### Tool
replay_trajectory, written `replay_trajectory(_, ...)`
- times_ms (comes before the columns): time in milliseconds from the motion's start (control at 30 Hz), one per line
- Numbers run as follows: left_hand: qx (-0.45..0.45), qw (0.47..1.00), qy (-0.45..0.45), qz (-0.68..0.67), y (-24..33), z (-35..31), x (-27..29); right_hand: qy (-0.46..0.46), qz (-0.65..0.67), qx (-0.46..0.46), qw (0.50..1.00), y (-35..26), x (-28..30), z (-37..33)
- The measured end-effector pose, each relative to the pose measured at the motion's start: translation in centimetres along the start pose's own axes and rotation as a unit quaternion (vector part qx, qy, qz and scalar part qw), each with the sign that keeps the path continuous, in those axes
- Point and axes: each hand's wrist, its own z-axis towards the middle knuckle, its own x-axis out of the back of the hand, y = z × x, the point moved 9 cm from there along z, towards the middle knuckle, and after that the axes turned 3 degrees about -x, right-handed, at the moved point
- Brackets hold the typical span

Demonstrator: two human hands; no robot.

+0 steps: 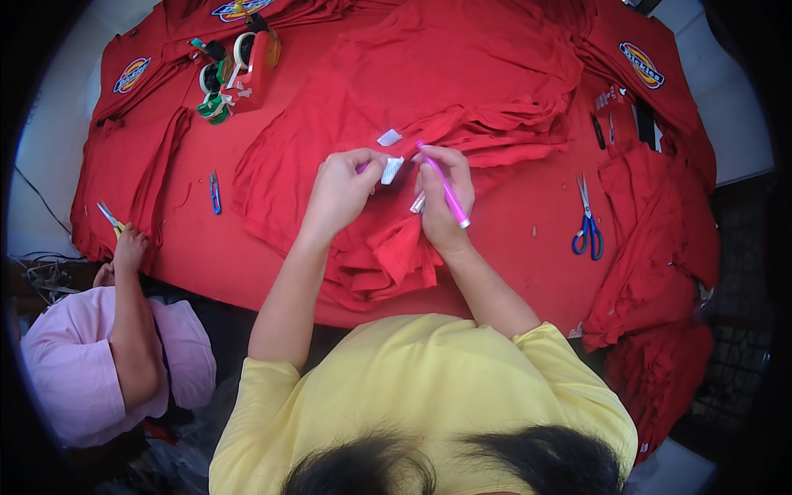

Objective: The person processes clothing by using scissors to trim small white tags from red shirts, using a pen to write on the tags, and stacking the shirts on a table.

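Observation:
My left hand (337,188) pinches a small white care label (393,171) with printing on it; a bit of pink shows by its fingers, too small to name. A pink pen (452,200) is in my right hand (447,227), slanting across the fingers with its upper end near the label. Another white tag (417,203) sticks out beside the right palm, and I cannot tell whether it is gripped. Both hands are over a pile of red shirts (487,74). One more white label (388,137) lies on the cloth just beyond them.
Blue-handled scissors (586,235) lie to the right, blue thread snips (215,193) to the left. Tape dispensers (256,70) stand at the far left. Folded red garments (652,239) hang over the right edge. A co-worker in pink (91,355) holds yellow-handled scissors (110,218) at the left.

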Motion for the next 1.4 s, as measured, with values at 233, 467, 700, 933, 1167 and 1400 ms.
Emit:
replay_trajectory(233, -0.103, 0.987, 0.030, 0.118, 4.5, -2.4, -1.3, -0.028, -0.108, 0.153, 0.982, -1.5, 0.8, -0.8)
replay_trajectory(467, -0.141, 0.961, 0.104, 0.215, -2.7, 6.6, -0.3, -0.029, -0.095, 0.095, 0.991, -1.9, 1.4, -0.8)
replay_trajectory(700, -0.008, 0.996, -0.025, 0.087, -0.7, 4.5, -0.2, -0.029, -0.079, 0.017, 0.996, -1.5, 1.1, 0.6)
replay_trajectory(933, -0.016, 0.998, -0.037, 0.057, 1.2, 2.0, -1.1, -0.028, -0.098, 0.007, 0.995, -0.4, 0.2, 1.1)
replay_trajectory(1167, -0.156, 0.976, 0.002, 0.150, 3.8, -3.4, -4.4, 0.039, -0.049, 0.084, 0.994, -0.2, 1.7, -0.4)
replay_trajectory(1400, -0.118, 0.943, 0.075, 0.302, 2.2, 1.4, 1.1, 0.003, -0.049, 0.041, 0.998, -1.9, 3.9, -1.5)
